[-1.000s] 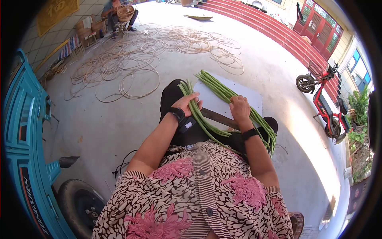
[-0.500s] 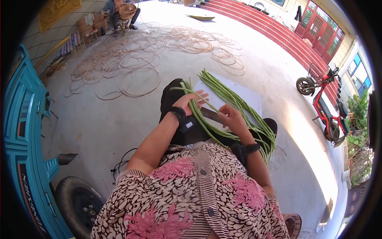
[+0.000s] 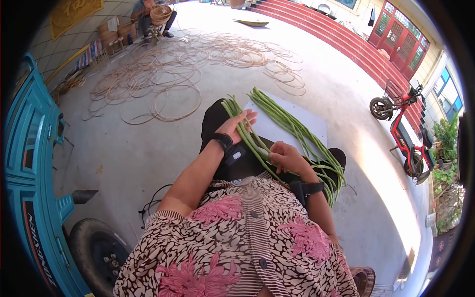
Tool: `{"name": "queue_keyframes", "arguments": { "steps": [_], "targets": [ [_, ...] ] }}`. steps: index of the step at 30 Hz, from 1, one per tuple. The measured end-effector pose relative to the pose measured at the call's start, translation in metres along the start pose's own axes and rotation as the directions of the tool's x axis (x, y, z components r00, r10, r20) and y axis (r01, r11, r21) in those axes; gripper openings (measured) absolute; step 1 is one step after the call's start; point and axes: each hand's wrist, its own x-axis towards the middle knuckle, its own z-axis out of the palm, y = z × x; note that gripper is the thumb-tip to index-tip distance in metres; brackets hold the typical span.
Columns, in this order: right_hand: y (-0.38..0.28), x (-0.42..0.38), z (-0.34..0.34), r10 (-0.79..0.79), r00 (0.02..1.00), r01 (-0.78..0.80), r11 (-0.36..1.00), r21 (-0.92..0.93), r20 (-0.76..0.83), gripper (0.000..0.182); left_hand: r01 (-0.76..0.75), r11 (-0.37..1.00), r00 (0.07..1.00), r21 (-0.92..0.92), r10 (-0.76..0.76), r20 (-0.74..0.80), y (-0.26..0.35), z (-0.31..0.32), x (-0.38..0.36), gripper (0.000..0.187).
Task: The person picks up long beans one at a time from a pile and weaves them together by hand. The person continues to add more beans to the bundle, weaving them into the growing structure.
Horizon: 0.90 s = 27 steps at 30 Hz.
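Note:
My left hand (image 3: pixel 236 126) is wrapped round a bunch of long green beans (image 3: pixel 243 129), whose ends stick up past the thumb. The bunch runs down over my lap toward my right hand (image 3: pixel 286 157). There, my curled fingers pinch a long bean partway along the bunch; the fingertips are partly hidden. A second, thicker pile of long beans (image 3: pixel 282 115) lies on a white board (image 3: pixel 316 121) across my knees, its lower ends bending down beside my right wrist.
Coils of thin cane (image 3: pixel 158 89) lie spread on the concrete ahead. A person (image 3: pixel 144 17) sits beyond with a basket (image 3: pixel 160 15). On the left is a blue vehicle (image 3: pixel 37 163) with a tyre (image 3: pixel 96 255); a red scooter (image 3: pixel 403 128) stands right, near red steps (image 3: pixel 336 37).
The bean that slanted across from my left hand now lies along the bunch. My right hand has dropped slightly toward my lap, and my left fingers have drawn closer together.

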Motion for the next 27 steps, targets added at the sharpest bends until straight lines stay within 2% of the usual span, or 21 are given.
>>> {"name": "queue_keyframes", "arguments": {
  "steps": [4,8,10,13,15,16,18,19,21,22,24,27],
  "targets": [
    [-0.003,-0.003,0.000,-0.003,1.000,0.003,1.000,-0.026,-0.011,0.022,-0.013,1.000,0.999,-0.025,0.012,-0.037,-0.001,-0.004,0.002,0.020],
    [-0.021,-0.025,-0.010,0.045,0.995,-0.055,0.993,-0.103,-0.092,0.031,-0.043,0.994,0.998,-0.097,0.038,-0.056,-0.001,0.001,0.000,0.020],
    [-0.021,-0.039,-0.021,0.048,0.979,-0.082,0.983,-0.167,-0.198,0.034,-0.034,0.983,0.997,-0.183,0.020,-0.075,0.001,0.006,-0.004,0.021],
    [-0.028,-0.064,-0.035,0.068,0.917,-0.183,0.947,-0.263,-0.394,0.037,0.052,0.969,0.991,-0.240,-0.021,0.130,0.005,-0.009,0.003,0.023],
    [-0.026,-0.081,-0.049,0.079,0.860,-0.251,0.925,-0.285,-0.504,0.037,0.058,0.976,0.991,-0.210,-0.031,0.133,0.005,-0.010,0.004,0.022],
    [-0.024,-0.087,-0.057,0.079,0.854,-0.298,0.884,-0.360,-0.514,0.035,0.063,0.979,0.990,-0.194,-0.037,0.134,0.005,-0.008,0.003,0.021],
    [-0.019,-0.097,-0.067,0.080,0.839,-0.388,0.782,-0.488,-0.538,0.032,0.061,0.989,0.998,-0.133,-0.058,0.027,0.006,-0.001,-0.001,0.019],
    [-0.014,-0.094,-0.068,-0.032,0.840,-0.342,0.744,-0.574,-0.542,0.031,0.065,0.993,0.997,-0.099,-0.068,-0.025,0.006,0.002,-0.001,0.018],
    [-0.004,-0.074,-0.075,-0.257,0.820,-0.261,0.629,-0.733,-0.512,0.028,0.117,0.993,0.993,-0.020,-0.117,-0.012,0.005,-0.001,0.000,0.016],
    [-0.009,-0.062,-0.074,-0.243,0.842,-0.222,0.657,-0.720,-0.481,0.028,0.139,0.990,0.990,0.020,-0.139,-0.006,0.005,0.000,0.001,0.015],
    [-0.003,-0.028,-0.071,-0.335,0.820,-0.159,0.647,-0.746,-0.465,0.028,0.131,0.991,0.991,0.009,-0.131,-0.034,0.006,0.004,0.000,0.013],
    [0.012,0.025,-0.066,-0.425,0.759,-0.156,0.616,-0.772,-0.493,0.028,0.123,0.992,0.991,-0.019,-0.124,-0.052,0.005,0.004,-0.001,0.012]
  ]
}}
